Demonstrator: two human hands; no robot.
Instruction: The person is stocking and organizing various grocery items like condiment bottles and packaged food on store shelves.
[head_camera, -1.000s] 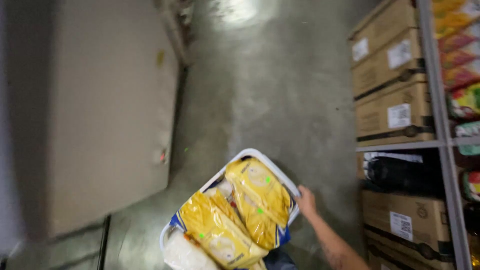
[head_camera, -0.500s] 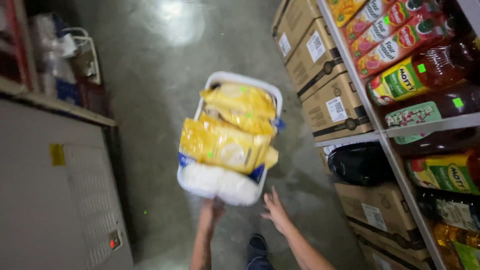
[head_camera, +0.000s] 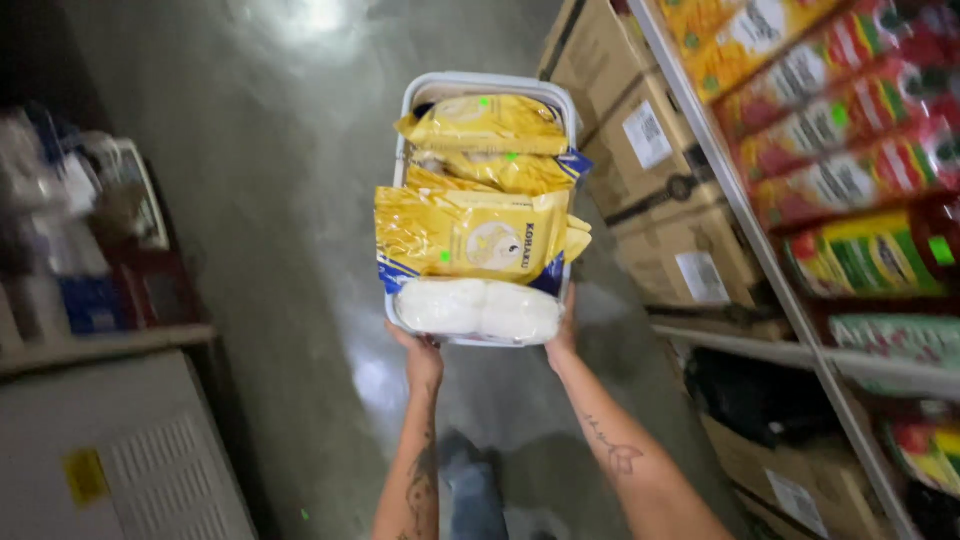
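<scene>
White plastic basket (head_camera: 487, 85) of yellow bags (head_camera: 470, 235): heavy, rigid. Left hand (head_camera: 422, 352) at 7, right hand (head_camera: 563, 335) at 5, both clasping its near rim.

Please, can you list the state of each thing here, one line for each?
white basket: full, carried with both hands
yellow bags: sealed, stacked
white packs: wrapped, lying at near end
left hand: gripping basket
right hand: gripping basket
cardboard boxes: closed, shelved
</scene>
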